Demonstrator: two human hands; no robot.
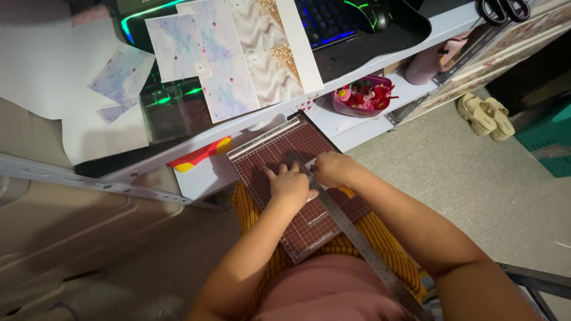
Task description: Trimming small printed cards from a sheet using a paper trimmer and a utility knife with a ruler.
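Hands press flat on a dark red paper cutter (309, 226) lying across the lap: left hand (290, 183) spread open on its grid, right hand (333, 168) curled by the blade arm (363, 246). Fingers so near that edge could get nicked, and the unsteady board might tip

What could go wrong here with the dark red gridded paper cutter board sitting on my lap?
1. The dark red gridded paper cutter board rests on the lap, partly propped on the white shelf edge, so it could tip or slide.
2. The left hand presses flat beside the long metal cutter blade arm, so fingers may get nicked.
3. The right hand covers the small pale paper piece, which could shift and cut crooked.
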